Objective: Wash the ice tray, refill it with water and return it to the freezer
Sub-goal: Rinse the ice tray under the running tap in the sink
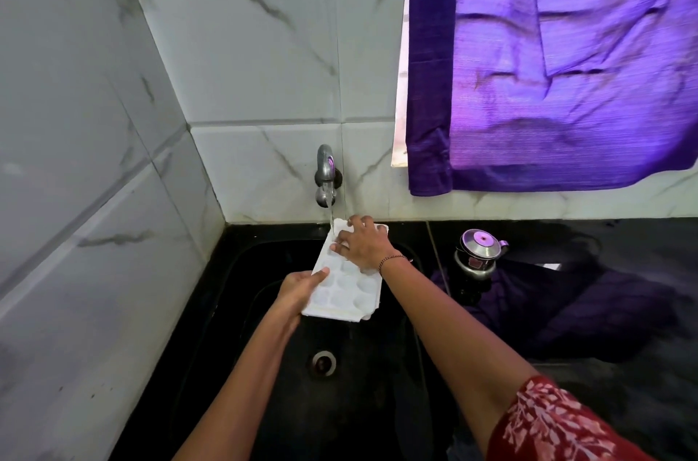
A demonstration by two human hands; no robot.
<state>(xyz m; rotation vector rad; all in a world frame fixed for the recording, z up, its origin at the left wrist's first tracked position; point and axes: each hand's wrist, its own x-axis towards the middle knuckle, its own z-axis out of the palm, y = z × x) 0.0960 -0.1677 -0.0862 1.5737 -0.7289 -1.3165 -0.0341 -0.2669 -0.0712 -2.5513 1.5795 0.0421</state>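
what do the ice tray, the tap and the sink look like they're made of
Ice tray: probably white plastic, matte, with moulded rounded cups. Tap: metal, with a polished chrome-like finish that mirrors the purple curtain. Sink: black and glossy; stone or composite, cannot tell which.

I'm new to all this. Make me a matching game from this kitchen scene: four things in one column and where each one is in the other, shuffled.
Things
1. tray
2. tap
3. steel pot
4. drain

Places
A. standing on the counter, right of the sink
B. in the sink's bottom
C. held by the left hand and right hand under the stream
D. fixed to the tiled wall, water running

Pairs: 1-C, 2-D, 3-A, 4-B
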